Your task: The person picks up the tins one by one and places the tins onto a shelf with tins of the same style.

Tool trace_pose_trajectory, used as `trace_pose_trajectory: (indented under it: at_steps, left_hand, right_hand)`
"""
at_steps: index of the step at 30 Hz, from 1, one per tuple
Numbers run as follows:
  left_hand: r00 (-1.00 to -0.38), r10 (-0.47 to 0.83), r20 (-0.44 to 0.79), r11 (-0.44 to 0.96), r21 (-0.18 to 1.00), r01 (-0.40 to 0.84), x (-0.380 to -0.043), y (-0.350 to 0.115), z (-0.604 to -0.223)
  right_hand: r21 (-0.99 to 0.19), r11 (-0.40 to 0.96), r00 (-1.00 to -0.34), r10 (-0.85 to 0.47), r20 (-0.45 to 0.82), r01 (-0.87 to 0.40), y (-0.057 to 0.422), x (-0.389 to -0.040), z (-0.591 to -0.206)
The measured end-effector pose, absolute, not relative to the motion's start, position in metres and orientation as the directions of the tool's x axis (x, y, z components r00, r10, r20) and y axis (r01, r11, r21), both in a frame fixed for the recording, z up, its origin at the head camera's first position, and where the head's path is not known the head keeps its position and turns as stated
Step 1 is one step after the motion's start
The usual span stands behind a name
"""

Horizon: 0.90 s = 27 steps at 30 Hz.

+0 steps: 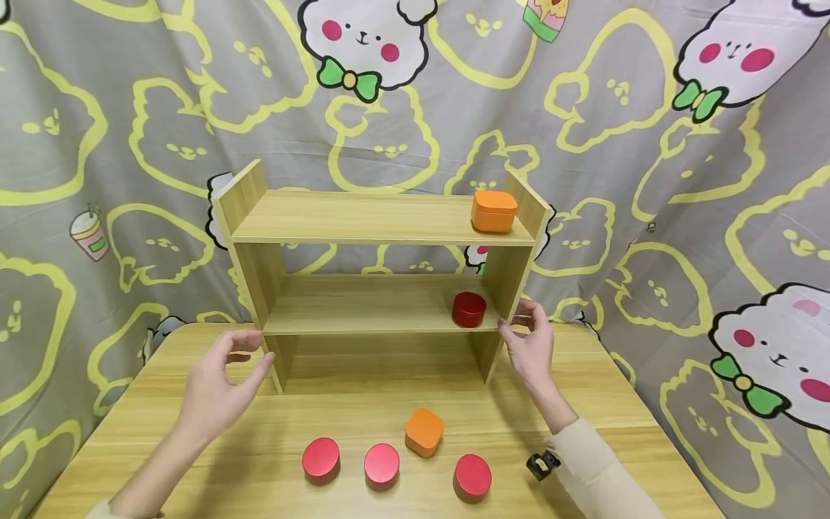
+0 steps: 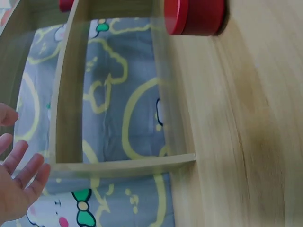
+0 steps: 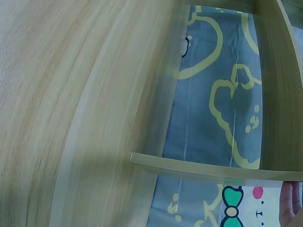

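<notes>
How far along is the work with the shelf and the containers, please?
Looks done: an orange container stands on the top board, a red one on the middle board.
In hand: the right hand grips the right panel; the left hand is near the left panel.
Probably left: three red containers and another orange one on the table.

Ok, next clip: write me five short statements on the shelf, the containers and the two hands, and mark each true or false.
1. A red round container stands on the middle board of the wooden shelf unit. True.
2. A red container sits on the top board. False: the top board bears an orange container near its right end.
3. Three red containers and an orange one are on the table. True.
4. The left hand grips a container. False: the left hand holds none; it is by the unit's left side.
5. The right hand is at the unit's right side panel. True.
</notes>
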State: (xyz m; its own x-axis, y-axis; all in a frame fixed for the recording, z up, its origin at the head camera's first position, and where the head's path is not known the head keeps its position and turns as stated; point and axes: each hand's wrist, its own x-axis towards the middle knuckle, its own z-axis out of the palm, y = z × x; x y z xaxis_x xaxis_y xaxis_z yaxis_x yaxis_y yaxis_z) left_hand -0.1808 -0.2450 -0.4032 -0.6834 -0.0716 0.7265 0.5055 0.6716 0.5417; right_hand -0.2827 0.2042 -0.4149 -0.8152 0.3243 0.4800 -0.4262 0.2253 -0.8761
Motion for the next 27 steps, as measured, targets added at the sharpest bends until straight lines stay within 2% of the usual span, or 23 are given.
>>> trace_pose_trajectory:
  at_steps: [4,10,27]
  left_hand:
    - [-0.676,0.055,0.735,0.721,0.439,0.537,-0.177,-0.238,-0.405]
    - [-0.713,0.208,0.670,0.797,0.307,0.520,-0.170,-0.229,-0.411]
    - [-0.792,0.391,0.469,0.834,0.183,0.520,-0.146,-0.200,-0.461]
  right_hand:
    - [-0.870,0.229,-0.810,0.320,0.491,-0.436,0.205,-0.282,-0.414]
    - [-0.874,0.239,-0.814,0.322,0.482,-0.423,0.205,-0.282,-0.414]
    - [-0.873,0.216,-0.805,0.337,0.488,-0.438,0.204,-0.284,-0.420]
